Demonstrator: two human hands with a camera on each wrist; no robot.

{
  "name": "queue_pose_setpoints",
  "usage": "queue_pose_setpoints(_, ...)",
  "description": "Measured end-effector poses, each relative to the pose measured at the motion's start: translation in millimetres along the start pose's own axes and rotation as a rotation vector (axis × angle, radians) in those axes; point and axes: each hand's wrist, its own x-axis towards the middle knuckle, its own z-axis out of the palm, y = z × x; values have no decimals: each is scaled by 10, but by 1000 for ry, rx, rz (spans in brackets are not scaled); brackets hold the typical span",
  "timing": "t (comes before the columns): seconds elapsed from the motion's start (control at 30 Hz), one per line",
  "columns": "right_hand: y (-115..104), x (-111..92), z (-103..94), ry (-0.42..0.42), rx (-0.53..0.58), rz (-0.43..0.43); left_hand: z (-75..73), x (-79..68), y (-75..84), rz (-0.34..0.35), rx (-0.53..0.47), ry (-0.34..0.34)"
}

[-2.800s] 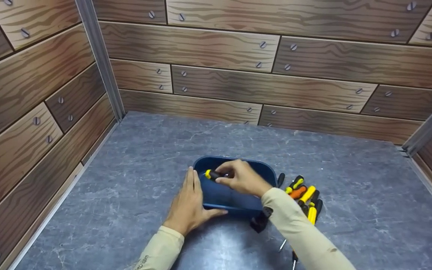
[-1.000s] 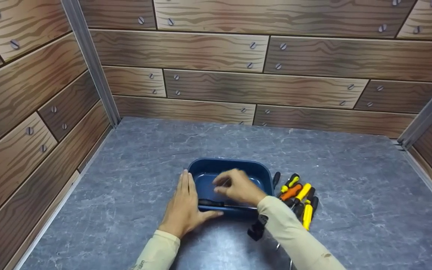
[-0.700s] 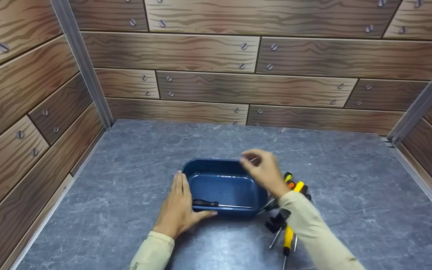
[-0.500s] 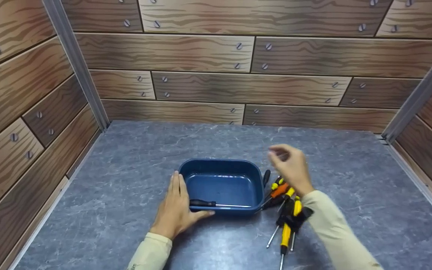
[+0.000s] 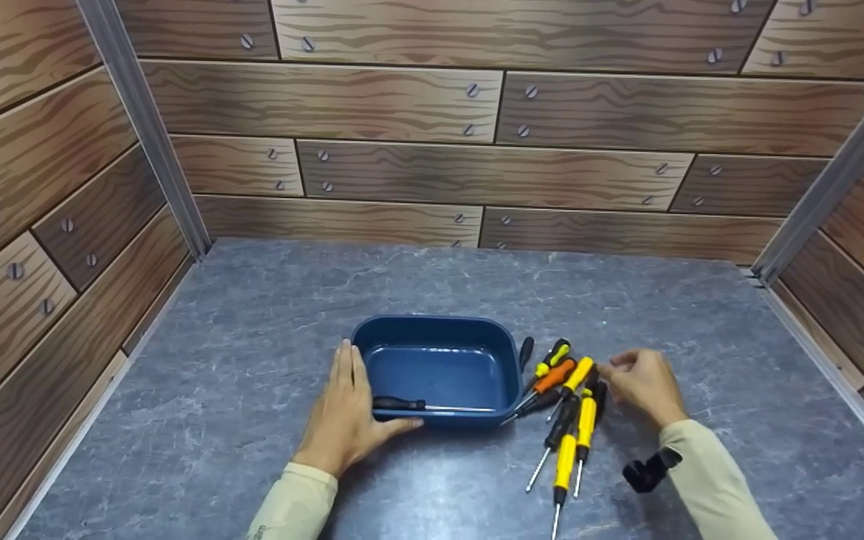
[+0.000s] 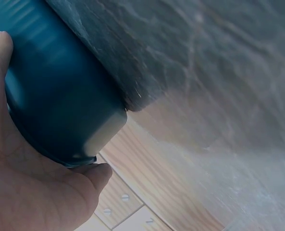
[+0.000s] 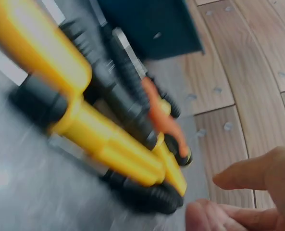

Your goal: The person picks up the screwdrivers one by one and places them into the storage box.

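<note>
A dark blue bin [image 5: 439, 330] stands mid-table. My left hand [image 5: 342, 416] lies along its left wall with straight fingers, the thumb stretched along the front wall; in the left wrist view the hand [image 6: 41, 192] is at the bin's corner. Inside, along the front wall, lies a black-handled screwdriver [image 5: 400, 404]. To the right of the bin is a loose pile of screwdrivers, among them an orange one [image 5: 554, 373] and a yellow one [image 5: 586, 421]. My right hand [image 5: 649, 386] is beside the pile's right edge, thumb and finger apart and holding nothing in the right wrist view.
Some shafts in the pile reach toward the bin's front right corner, others point to the front edge. A black wrist camera [image 5: 649, 471] hangs at my right cuff. Wood-patterned walls [image 5: 402, 101] enclose the grey marbled table [image 5: 274, 300] at the back and sides.
Earlier my right hand held a black-and-yellow-handled screwdriver over the bin. It let go, then swung right and down to the pile. A screwdriver now lies in the bin. My left hand stays.
</note>
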Motion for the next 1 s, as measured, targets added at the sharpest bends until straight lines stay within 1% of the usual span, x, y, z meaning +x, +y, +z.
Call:
queue_pose_setpoints(0.13,93,-39,3,-100,27,68,-9,7,-2,1,11,4)
queue_pose_setpoints(0.27,153,-60,46,-151,87,124,-14,11,1,0,19,4)
queue_pose_setpoints(0.33,177,-67,72,-161,128,156,-12,10,2,-1,20,3)
queue_pose_setpoints(0.47,217,-70,113,-159,217,202,0,5,7,-4,11,-2)
queue_pose_setpoints(0.53,227,-68,125,-144,236,215,4,0,8,-3,3,-1)
queue_pose_setpoints(0.67,241,-56,133,-112,223,215,6,-10,4,5,1,6)
queue_pose_setpoints(0.83,269,-49,114,-103,197,196,2,-15,6,1,-2,6)
queue_pose_setpoints(1.0,288,-61,111,-100,217,202,7,-9,15,-2,-7,13)
